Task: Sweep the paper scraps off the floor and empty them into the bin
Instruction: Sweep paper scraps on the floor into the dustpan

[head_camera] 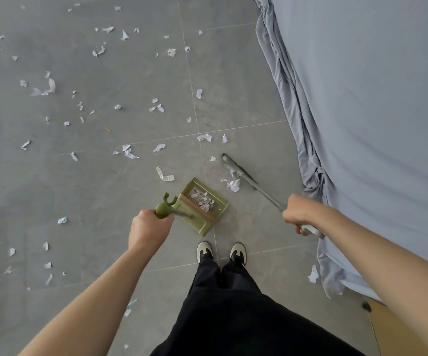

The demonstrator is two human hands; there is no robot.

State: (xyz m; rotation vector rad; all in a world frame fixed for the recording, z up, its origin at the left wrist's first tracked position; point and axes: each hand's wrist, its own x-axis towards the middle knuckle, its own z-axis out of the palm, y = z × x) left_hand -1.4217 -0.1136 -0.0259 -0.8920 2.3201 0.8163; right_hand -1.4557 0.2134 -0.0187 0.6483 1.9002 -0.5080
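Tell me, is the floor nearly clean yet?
Not yet. Done: a few paper scraps already lie in the green dustpan. In hand: the left hand grips the dustpan's handle while the right hand grips the broom, whose head is beside a small scrap pile near the pan. Left: many scraps still dot the tiles, and no bin is in view.

Green dustpan (202, 205): on grey tiled floor (105, 188), holding paper scraps; upright handle gripped by left hand (149, 231). Grey broom (241, 173): head on floor beside a small scrap pile (233, 185), handle gripped by right hand (300, 213). Torn paper scraps (128, 152): scattered across floor. Blue-grey sheet (374, 124): draped at right. Two shoes (220, 250), black trousers (233, 304).
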